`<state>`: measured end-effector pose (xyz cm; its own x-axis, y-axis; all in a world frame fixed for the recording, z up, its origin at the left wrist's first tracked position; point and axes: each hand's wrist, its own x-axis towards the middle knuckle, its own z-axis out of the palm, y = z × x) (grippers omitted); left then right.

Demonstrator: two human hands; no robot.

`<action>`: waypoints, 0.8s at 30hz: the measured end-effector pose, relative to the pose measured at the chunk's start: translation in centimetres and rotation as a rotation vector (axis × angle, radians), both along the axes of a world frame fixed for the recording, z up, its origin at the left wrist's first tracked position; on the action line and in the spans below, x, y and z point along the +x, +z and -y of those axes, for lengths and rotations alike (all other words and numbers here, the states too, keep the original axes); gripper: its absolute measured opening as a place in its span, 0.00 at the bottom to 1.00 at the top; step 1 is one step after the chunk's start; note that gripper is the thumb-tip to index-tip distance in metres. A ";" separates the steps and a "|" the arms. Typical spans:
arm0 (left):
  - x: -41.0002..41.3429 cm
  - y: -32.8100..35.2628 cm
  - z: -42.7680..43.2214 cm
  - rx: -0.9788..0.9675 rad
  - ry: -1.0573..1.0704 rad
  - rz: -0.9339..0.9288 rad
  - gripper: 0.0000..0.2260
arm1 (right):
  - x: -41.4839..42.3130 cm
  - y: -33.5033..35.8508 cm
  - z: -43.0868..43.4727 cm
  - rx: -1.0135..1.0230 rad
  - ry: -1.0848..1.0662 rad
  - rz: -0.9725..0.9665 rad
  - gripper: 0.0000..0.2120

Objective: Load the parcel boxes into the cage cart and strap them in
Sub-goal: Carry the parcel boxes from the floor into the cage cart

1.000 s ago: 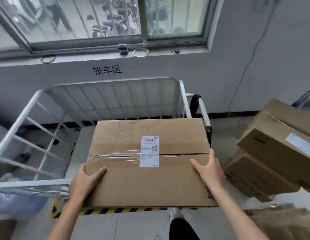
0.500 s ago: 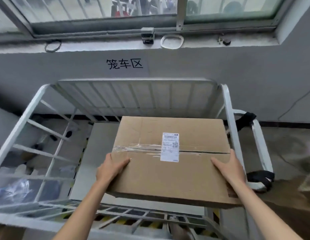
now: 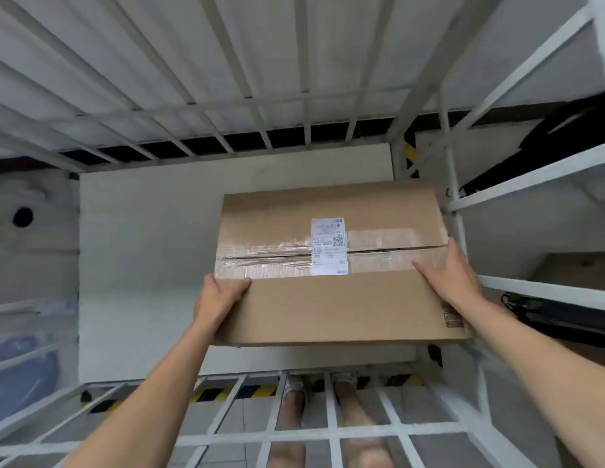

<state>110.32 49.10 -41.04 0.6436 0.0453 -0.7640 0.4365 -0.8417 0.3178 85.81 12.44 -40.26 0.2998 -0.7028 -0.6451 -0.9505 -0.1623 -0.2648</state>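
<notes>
near cage rail (image 3: 294, 437) at the bottom edge, bare legs and shoes (image 3: 296, 388) visible through its bars, yellow-black floor tape (image 3: 223, 395) just behind them. both forearms reach over that rail into the cage cart (image 3: 531, 184). left hand (image 3: 220, 295) grips the parcel box (image 3: 328, 305) at its near-left corner, thumb on top, fingers wrapped down the side (fingertips hidden). right hand (image 3: 455, 275) grips the right edge, thumb lying on the top face, fingers running along the side. box is inside the cart, level, low over the pale cart floor (image 3: 142, 248), on the right half, close to the right side bars; can't tell if the bottom touches the floor. clear tape along the top seam, white shipping label (image 3: 329, 246) across it. far grid wall (image 3: 260, 103) beyond. outside the bars on the right, another cardboard box (image 3: 578, 271) and something black, blurred.
</notes>
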 end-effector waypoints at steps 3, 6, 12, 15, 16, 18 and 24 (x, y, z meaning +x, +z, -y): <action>-0.2 -6.7 0.3 -0.030 0.038 -0.021 0.41 | 0.1 -6.2 0.5 -0.036 0.002 -0.007 0.46; -1.1 -12.3 0.2 -0.036 0.053 -0.037 0.36 | -0.3 -11.3 0.5 -0.050 -0.014 0.007 0.43; -6.9 -16.2 -0.2 0.119 -0.275 0.163 0.43 | -3.3 -15.4 -3.5 -0.038 0.132 0.019 0.39; -11.6 -16.0 0.8 0.188 -0.729 0.199 0.49 | -5.1 -14.4 -8.9 -0.082 0.424 -0.030 0.41; -12.6 -16.2 1.2 0.201 -0.827 0.136 0.49 | -5.4 -14.1 -10.4 -0.023 0.493 -0.092 0.43; -13.1 -16.8 1.9 0.262 -0.910 0.041 0.51 | -5.1 -14.3 -11.7 0.067 0.515 -0.227 0.47; -7.9 -17.5 6.3 0.259 -0.918 0.069 0.50 | 2.3 -16.0 -6.0 0.062 0.381 -0.289 0.53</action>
